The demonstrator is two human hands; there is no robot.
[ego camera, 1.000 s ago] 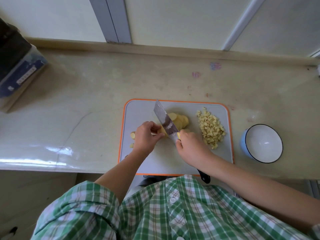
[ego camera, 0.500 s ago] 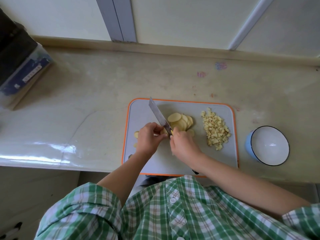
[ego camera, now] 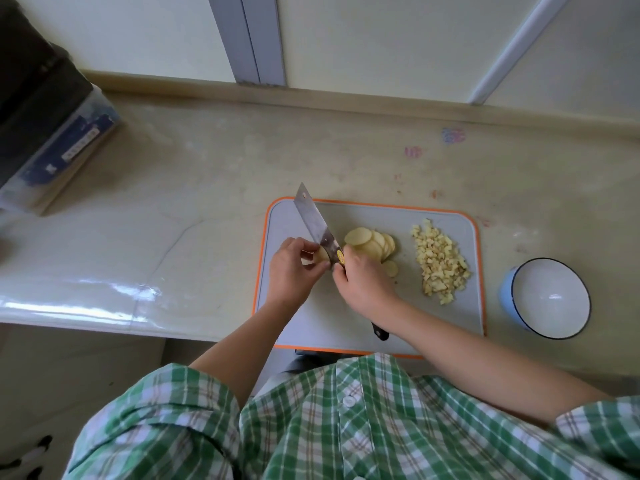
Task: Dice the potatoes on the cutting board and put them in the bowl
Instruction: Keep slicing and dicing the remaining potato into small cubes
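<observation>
Gripping knife (ego camera: 313, 220), right hand (ego camera: 363, 282) holds it against potato piece (ego camera: 323, 254) pinched by left hand (ego camera: 291, 271); slices (ego camera: 370, 242) fanned just right, diced pile (ego camera: 440, 261) farther right, bowl (ego camera: 507, 292) on bench (ego camera: 207, 188) beside cutting board (ego camera: 287, 216).

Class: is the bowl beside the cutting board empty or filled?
Empty: the bowl shows a bare white inside; the diced potato lies heaped on the cutting board.

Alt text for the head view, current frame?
Right hand grips a cleaver while left hand pinches a potato piece beside the blade, over an orange-rimmed cutting board. Potato slices and diced potato lie further right on it; an empty white bowl sits on the counter beyond.
</observation>
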